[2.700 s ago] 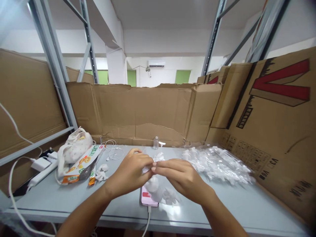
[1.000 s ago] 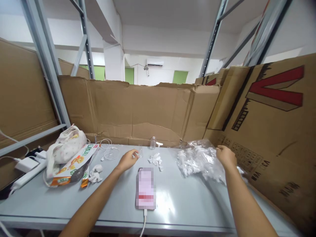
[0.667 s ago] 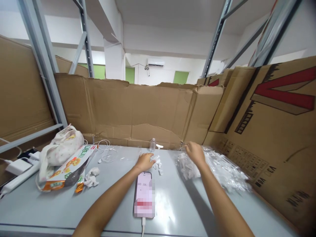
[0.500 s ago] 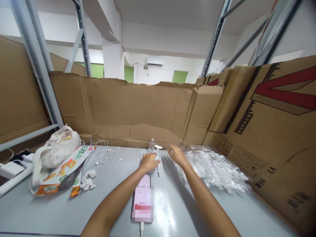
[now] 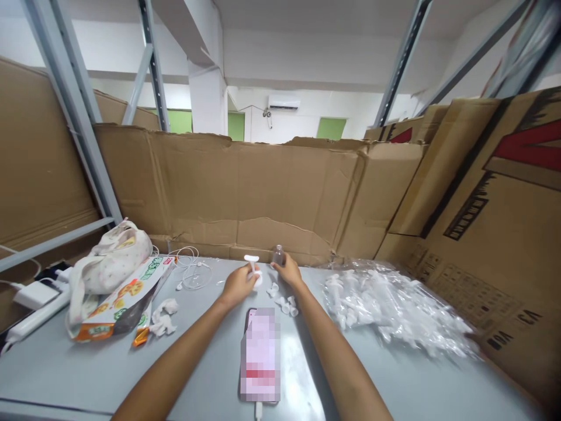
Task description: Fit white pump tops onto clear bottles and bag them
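Note:
My left hand [image 5: 239, 283] is closed on a small white pump head [image 5: 251, 263], lifted a little above the grey table [image 5: 87, 368] at its far middle. My right hand [image 5: 287, 270] is closed round a small clear bottle [image 5: 279, 254] standing near the cardboard back wall. Just in front of both hands lies a little cluster of white plastic parts [image 5: 283, 300]. A phone [image 5: 260, 354] on a cable lies flat between my forearms.
A clear plastic bag full of white pump parts [image 5: 394, 304] spreads over the right side. At the left sit a cloth pouch [image 5: 109, 263], a printed snack bag [image 5: 118, 310], crumpled tissue [image 5: 163, 316], white earphones [image 5: 193, 272] and a power strip [image 5: 30, 316]. Cardboard walls [image 5: 263, 193] enclose the table.
My right hand left the plastic bag at the right and came to the clear bottle at the back. My left hand picked the white pump head up off the table.

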Demonstrator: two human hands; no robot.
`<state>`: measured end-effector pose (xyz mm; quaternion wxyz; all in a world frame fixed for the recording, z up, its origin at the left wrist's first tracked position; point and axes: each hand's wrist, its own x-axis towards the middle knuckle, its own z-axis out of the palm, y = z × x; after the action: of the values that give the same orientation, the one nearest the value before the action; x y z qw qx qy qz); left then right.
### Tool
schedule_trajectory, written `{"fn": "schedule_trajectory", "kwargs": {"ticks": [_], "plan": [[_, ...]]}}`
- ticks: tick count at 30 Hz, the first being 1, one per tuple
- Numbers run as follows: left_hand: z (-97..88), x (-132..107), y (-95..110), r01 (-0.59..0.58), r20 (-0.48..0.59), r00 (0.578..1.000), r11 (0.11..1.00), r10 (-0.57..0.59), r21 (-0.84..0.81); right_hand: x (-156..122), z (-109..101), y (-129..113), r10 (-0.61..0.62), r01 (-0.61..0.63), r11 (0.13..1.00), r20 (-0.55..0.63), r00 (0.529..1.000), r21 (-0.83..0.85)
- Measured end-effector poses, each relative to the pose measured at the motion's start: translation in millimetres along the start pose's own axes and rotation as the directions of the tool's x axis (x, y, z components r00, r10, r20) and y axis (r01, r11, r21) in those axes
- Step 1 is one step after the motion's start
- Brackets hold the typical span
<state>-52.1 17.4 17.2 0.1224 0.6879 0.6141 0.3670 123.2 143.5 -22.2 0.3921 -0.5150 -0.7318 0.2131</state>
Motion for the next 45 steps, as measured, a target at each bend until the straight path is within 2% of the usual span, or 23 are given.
{"fn": "schedule_trajectory", "kwargs": {"ticks": [2,5,7,9,10,12,14,15,16,18,20,21,23,25,27,29,32,35,39,41,45], "plan": [[-10.3,-13,-14,0.021,0.02,1.0,1.0,-0.022,0.023,0,6,-5,0.039,-0.04,0.999,-0.031,0.999,-0.026],[-14.9,-24,-28,0.058,0.095,0.994,0.998,-0.06,0.028,-1,10,-9,0.086,-0.091,0.994,-0.083,0.993,-0.058],[-15.1,-26,-31,0.086,0.135,0.987,0.996,-0.088,0.022,-2,8,-10,0.098,-0.105,0.992,-0.104,0.99,-0.065],[-17.9,-27,-27,0.095,0.118,0.988,0.995,-0.096,0.018,-5,0,-9,0.089,-0.097,0.993,-0.116,0.989,-0.061],[-21.3,-28,-24,0.094,0.071,0.993,0.995,-0.096,0.032,-7,-5,-7,0.08,-0.087,0.995,-0.12,0.99,-0.057],[-31.8,-32,-14,0.105,-0.102,0.99,0.988,-0.093,0.118,-15,-21,-3,0.059,-0.065,0.997,-0.129,0.99,-0.047],[-43.8,-38,-2,0.152,-0.322,0.944,0.958,-0.068,0.245,-25,-39,2,0.038,-0.044,0.998,-0.136,0.99,-0.04],[-48.2,-41,5,0.136,-0.385,0.923,0.947,-0.015,0.29,-32,-47,4,0.028,-0.034,0.999,-0.136,0.99,-0.038],[-50.4,-44,10,0.088,-0.395,0.917,0.943,0.049,0.321,-38,-56,6,0.018,-0.023,0.999,-0.135,0.991,-0.036],[-45.6,-45,20,-0.095,-0.258,0.947,0.935,0.191,0.343,-50,-70,7,-0.001,-0.002,1.0,-0.131,0.991,-0.028],[-28.0,-41,28,-0.267,-0.009,0.959,0.911,0.284,0.313,-60,-80,3,-0.016,0.014,1.0,-0.133,0.991,-0.015],[-15.8,-37,30,-0.286,0.089,0.958,0.908,0.271,0.305,-64,-84,-2,-0.022,0.021,1.0,-0.136,0.991,-0.009],[10.8,-26,34,-0.197,0.193,0.971,0.923,0.139,0.329,-70,-91,-16,-0.05,0.054,0.998,-0.141,0.989,0.023],[33.7,-15,35,-0.163,0.218,0.972,0.925,0.091,0.344,-75,-98,-34,-0.111,0.125,0.988,-0.146,0.983,0.09],[47.6,-7,36,-0.131,0.218,0.975,0.926,0.054,0.355,-81,-104,-53,-0.188,0.212,0.965,-0.152,0.97,0.157],[51.1,-5,37,-0.098,0.196,0.98,0.93,0.029,0.355,-86,-110,-67,-0.242,0.27,0.94,-0.149,0.959,0.21],[41.2,-12,38,-0.065,0.139,0.99,0.942,0.02,0.328,-92,-112,-73,-0.235,0.26,0.91,-0.114,0.965,0.323],[23.2,-27,37,-0.074,0.056,0.996,0.975,0.063,0.212,-95,-108,-66,-0.17,0.184,0.88,-0.071,0.983,0.437],[1.8,-46,33,-0.134,-0.092,0.988,0.98,0.122,-0.148,-103,-97,-59,-0.193,0.117,0.827,0.082,0.978,0.55],[-5.2,-52,30,-0.141,-0.092,0.989,0.949,0.119,-0.282,-108,-91,-59,-0.235,0.103,0.796,0.147,0.961,0.596],[-9.8,-57,20,-0.117,-0.055,0.993,0.885,0.104,-0.45,-117,-81,-63,-0.274,0.091,0.759,0.189,0.943,0.644]]}}
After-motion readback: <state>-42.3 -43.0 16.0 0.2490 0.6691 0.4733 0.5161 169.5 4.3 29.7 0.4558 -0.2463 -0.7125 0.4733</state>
